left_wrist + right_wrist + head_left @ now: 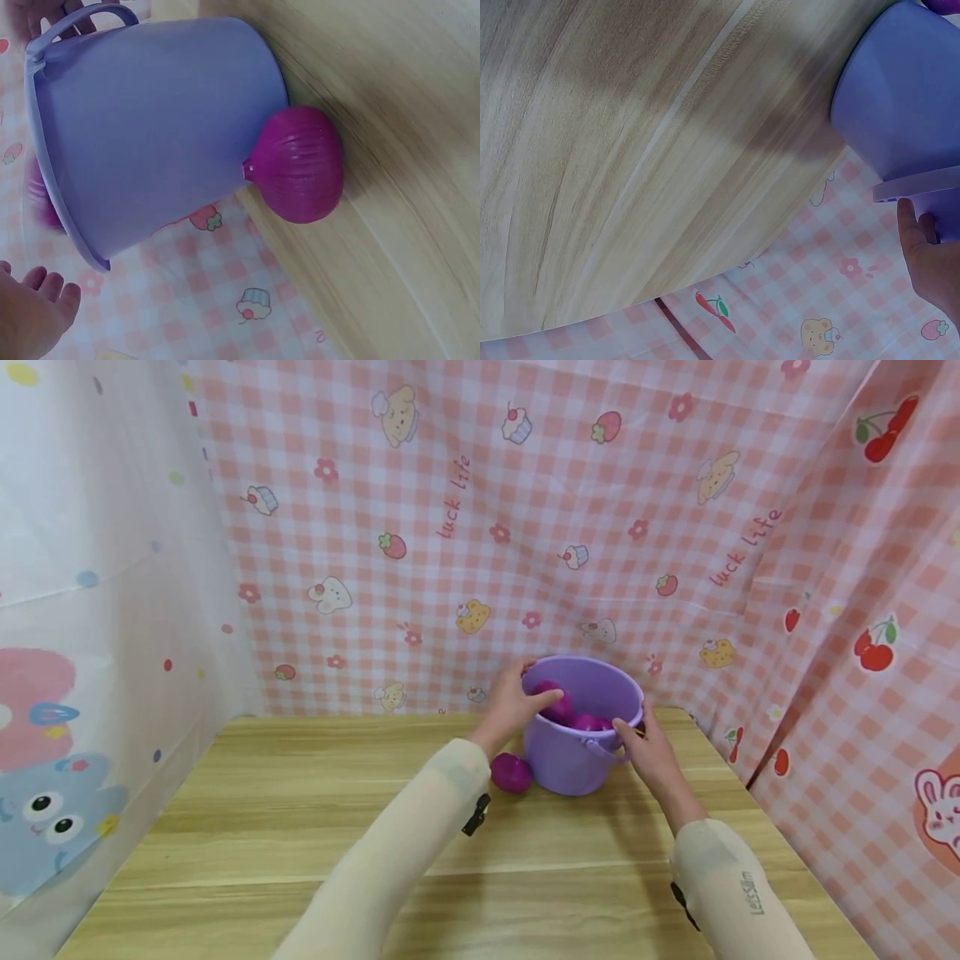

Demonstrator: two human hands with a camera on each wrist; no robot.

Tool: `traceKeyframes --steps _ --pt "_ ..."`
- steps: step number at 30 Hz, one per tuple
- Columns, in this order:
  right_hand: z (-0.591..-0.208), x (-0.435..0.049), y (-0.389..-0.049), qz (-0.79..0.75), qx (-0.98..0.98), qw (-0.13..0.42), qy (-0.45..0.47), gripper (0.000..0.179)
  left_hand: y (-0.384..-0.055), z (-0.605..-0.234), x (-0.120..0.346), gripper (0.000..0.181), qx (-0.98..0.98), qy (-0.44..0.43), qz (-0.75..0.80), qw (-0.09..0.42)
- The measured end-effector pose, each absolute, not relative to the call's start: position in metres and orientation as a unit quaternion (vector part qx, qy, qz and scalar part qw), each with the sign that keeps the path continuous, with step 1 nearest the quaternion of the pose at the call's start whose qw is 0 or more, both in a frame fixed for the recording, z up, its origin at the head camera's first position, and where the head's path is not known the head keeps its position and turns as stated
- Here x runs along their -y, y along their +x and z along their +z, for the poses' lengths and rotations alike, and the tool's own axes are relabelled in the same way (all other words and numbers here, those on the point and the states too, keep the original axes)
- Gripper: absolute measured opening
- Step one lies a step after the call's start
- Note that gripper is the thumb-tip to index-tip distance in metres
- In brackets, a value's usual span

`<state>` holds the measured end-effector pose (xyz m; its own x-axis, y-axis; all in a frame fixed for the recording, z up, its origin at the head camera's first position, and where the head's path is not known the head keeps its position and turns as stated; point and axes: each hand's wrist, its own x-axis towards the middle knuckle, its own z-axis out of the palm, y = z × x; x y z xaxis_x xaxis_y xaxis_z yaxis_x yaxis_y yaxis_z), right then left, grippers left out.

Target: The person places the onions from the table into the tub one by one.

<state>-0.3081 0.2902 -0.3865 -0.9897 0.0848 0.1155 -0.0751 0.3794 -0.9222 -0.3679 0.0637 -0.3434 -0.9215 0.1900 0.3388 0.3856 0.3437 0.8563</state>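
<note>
A lilac bucket (570, 764) with a side handle stands upright towards the back right of the table. Inside it are purple onions (588, 722), partly hidden by its wall. My right hand (651, 752) grips the bucket's right rim, the thumb on the near side. At the left rim, my left hand (513, 706) has its fingers spread loosely, apart from the bucket in the left wrist view. Just past the rim there, a blurred onion (41, 196) shows, clear of the fingers. Another purple onion (300, 165) lies on the table against the bucket's left side.
The wooden table (300, 827) ends at the back against a pink checked cloth (360, 610) with cartoon prints. More cloth hangs at the right, and a white printed curtain (120, 568) at the left. Dark straps sit under both sleeves.
</note>
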Motion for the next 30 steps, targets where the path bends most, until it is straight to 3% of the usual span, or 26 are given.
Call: traceKeyframes --steps 11,20,30 --pt "-0.386 -0.289 -0.308 0.557 0.827 0.068 -0.003 0.079 -0.374 -0.348 -0.047 0.053 0.804 -0.174 -0.559 0.106" --pt "-0.388 -0.292 -0.31 0.561 0.825 0.062 -0.007 0.077 -0.374 -0.353 -0.034 0.068 0.83 -0.143 -0.532 0.094" --pt "-0.388 -0.29 -0.309 0.558 0.827 0.067 -0.007 0.078 -0.374 -0.371 -0.017 0.066 0.834 -0.132 -0.528 0.094"
